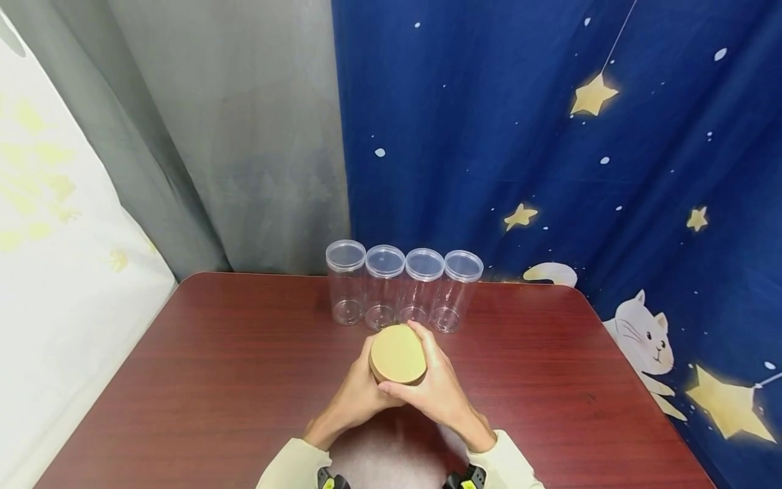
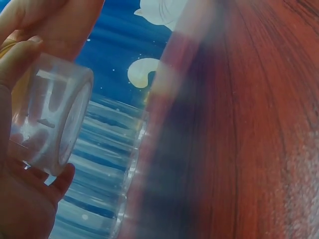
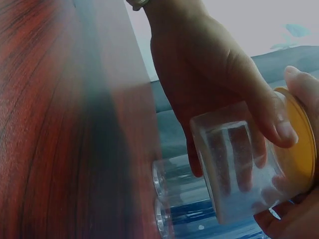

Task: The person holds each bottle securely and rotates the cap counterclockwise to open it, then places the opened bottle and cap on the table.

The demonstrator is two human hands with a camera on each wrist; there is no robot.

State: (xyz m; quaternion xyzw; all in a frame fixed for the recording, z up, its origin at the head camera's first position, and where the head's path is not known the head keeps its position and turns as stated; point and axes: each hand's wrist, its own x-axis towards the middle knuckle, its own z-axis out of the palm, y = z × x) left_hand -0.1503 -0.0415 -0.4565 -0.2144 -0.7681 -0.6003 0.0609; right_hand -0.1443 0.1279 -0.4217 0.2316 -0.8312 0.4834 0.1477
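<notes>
Between the hands, a plastic jar is held above the table, its yellow lid facing up in the head view. The jar's clear, short, wide body shows in the right wrist view, and its base in the left wrist view. My left hand grips the body, fingers wrapped behind it and thumb along the near side. My right hand curls round the lid's edge, thumb in front and fingers at the far side. Through the body I see only fingers behind the clear wall.
Several tall clear jars with translucent lids stand side by side in a row at the back of the reddish-brown table, just beyond the hands. Behind the table hang a grey curtain and a blue starry one.
</notes>
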